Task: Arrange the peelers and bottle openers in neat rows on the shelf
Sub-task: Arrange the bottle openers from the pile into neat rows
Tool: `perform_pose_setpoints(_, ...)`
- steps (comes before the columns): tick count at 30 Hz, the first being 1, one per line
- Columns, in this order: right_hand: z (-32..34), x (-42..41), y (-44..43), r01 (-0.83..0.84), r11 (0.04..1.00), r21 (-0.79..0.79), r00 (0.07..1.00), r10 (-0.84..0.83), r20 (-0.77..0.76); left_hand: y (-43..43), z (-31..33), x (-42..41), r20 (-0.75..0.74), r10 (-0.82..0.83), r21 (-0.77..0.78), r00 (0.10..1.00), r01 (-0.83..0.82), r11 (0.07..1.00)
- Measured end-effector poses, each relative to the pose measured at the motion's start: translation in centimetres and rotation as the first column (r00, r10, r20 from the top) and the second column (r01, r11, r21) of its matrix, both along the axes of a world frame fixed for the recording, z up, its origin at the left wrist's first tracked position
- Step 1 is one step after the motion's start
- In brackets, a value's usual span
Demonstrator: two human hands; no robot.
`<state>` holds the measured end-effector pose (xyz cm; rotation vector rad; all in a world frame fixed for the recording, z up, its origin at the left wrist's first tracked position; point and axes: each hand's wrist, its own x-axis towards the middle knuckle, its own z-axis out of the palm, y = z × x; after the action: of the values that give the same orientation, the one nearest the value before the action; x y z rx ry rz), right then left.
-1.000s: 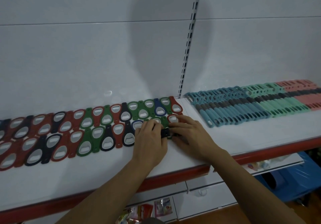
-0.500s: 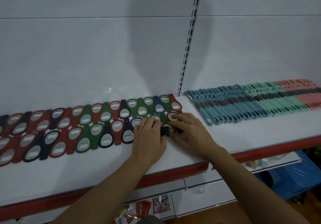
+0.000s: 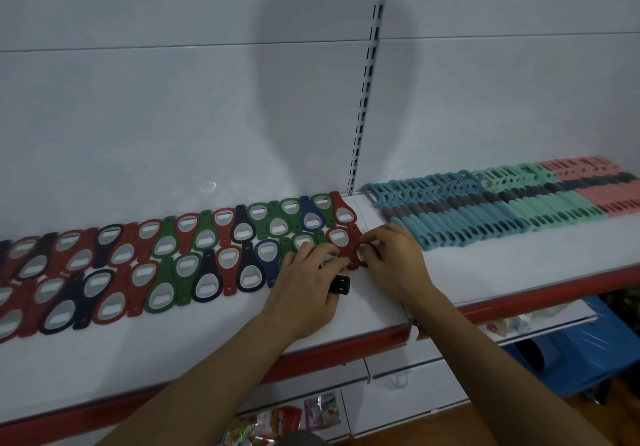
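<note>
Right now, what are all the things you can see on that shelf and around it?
Flat plastic bottle openers: many, red, green, black, blue, two rows on shelf's left.
Plastic peelers: many, teal, mint, pink, row on the right.
White shelf with red edge: one, under everything.
Blue plastic container: one, below right.
Colourful packets: few, lower shelf.
Left hand: one, resting on the row's end, over a black opener.
Right hand: one, pinching a red opener.

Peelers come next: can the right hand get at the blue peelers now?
Likely yes: bare shelf lies between the right hand and the blue peelers, though its fingers pinch a red opener.
</note>
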<state>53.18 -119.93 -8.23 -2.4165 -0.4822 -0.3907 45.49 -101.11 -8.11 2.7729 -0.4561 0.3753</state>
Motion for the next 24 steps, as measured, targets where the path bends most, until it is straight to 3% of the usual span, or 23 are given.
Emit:
perform_pose_setpoints(2, 1.3, -0.5, -0.2, -0.049, 0.996, 0.074, 0.998, 0.046, 0.044, 0.1, -0.1, 0.0, 0.017, -0.017, -0.070, 1.000, 0.018, 0.997)
perform_pose_setpoints(4, 3.3, -1.4, -0.7, -0.208, 0.949, 0.235, 0.972, 0.228, -0.058, 0.2, 0.0, 0.1, -0.003, -0.058, -0.182, 0.998, 0.056, 0.982)
perform_pose_setpoints(6, 4.8, -2.3, -1.1, -0.342, 0.799, 0.495, 0.819, 0.511, -0.260, 0.1, 0.8, 0.4, -0.067, -0.121, -0.323, 0.990, 0.094, 0.942)
perform_pose_setpoints(8, 5.1, -3.0, -1.4, -0.365, 0.705, 0.608, 0.730, 0.622, -0.283, -0.2, 1.7, 0.6, -0.101, -0.177, -0.412, 0.979, 0.120, 0.903)
perform_pose_setpoints(14, 4.9, -3.1, -2.3, -0.227, 0.656, 0.720, 0.785, 0.561, -0.263, -1.5, 3.5, 0.1, -0.174, -0.231, -0.667, 0.957, 0.058, 0.743)
perform_pose_setpoints(19, 4.8, -2.2, -4.1, -0.074, 0.653, 0.754, 0.853, 0.433, -0.291, -2.1, 3.1, -0.6, -0.143, -0.005, -0.738, 0.990, -0.103, 0.667)
perform_pose_setpoints(21, 4.7, -1.8, -5.3, -0.005, 0.674, 0.739, 0.874, 0.362, -0.325, -1.9, 2.9, -0.8, -0.159, 0.041, -0.768, 0.986, -0.149, 0.623)
perform_pose_setpoints(24, 4.0, -1.4, -6.4, 0.001, 0.759, 0.651, 0.877, 0.313, -0.366, -2.4, 2.8, -1.4, -0.246, -0.091, -0.849, 0.965, -0.169, 0.501)
